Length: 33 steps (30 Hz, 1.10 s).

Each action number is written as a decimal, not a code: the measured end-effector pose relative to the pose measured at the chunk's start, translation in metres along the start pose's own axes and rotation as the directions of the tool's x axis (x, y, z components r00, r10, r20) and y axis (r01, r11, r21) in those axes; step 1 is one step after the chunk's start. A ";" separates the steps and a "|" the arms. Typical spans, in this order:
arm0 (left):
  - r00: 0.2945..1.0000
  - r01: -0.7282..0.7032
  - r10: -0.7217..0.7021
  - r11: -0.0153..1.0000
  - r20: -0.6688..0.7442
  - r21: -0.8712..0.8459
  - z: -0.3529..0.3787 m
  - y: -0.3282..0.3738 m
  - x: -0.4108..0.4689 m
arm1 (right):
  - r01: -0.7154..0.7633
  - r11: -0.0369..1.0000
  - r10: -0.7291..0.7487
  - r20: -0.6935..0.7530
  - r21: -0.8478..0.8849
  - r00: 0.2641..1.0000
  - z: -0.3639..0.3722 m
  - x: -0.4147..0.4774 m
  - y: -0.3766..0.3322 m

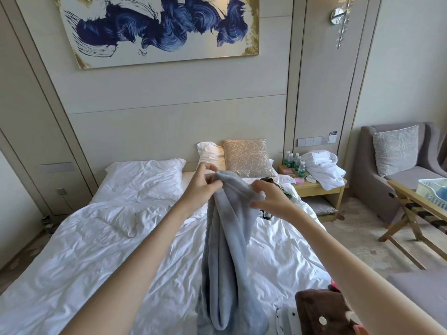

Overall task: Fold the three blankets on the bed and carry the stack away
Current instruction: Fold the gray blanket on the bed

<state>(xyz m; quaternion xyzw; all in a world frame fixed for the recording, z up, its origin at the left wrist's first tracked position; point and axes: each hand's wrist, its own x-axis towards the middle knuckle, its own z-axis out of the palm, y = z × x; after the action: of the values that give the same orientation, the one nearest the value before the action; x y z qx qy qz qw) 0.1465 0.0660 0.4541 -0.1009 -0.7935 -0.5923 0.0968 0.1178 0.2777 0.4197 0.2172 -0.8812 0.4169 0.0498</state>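
Both hands are up in front, over the middle of the bed. The left hand (202, 187) pinches the top edge of the pale grey-blue fleece blanket (225, 238), thumb and fingertips curled onto the fabric. The right hand (268, 197) grips the same edge just beside it, fingers curled over the bunched cloth. The hands are close together, with the blanket gathered between them.

The blanket hangs from the hands in long vertical folds. Its lower end is pooled on the crumpled white duvet (96, 250) at the bottom of the view. It is not folded flat.

A dark brown fuzzy blanket with white dots (319, 308) lies on the bed's near right corner, partly behind the right forearm. A bit of pink fabric (335, 285) sits just beyond it; can't tell what it is.

Rest:
- A white pillow (147, 175) is at the head of the bed, on the left.
- A beige cushion with a gold branch pattern (246, 157) leans on the headboard to its right.
- A wooden nightstand (314, 187) beside the bed carries green-labelled water bottles (294, 163) and a heap of white towelling (321, 169).
- A grey upholstered sofa (370, 180) with a grey cushion (395, 148) is further right.
- A wooden folding rack (408, 195) stands in front of the sofa and holds a light blue plastic basket (433, 187).
- A blue-and-gold abstract painting (159, 27) hangs above the headboard.
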 end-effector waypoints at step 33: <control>0.979 0.166 -0.189 0.958 -0.079 -0.232 -0.056 -0.006 -0.006 | -0.228 0.395 0.158 0.179 0.890 0.971 -0.044 0.002 0.003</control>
<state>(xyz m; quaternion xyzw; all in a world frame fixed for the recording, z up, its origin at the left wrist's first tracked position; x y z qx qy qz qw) 0.1529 0.0103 0.4630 -0.0096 -0.7218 -0.6884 0.0709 0.1102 0.3120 0.4473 0.1196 -0.5379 0.8205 -0.1524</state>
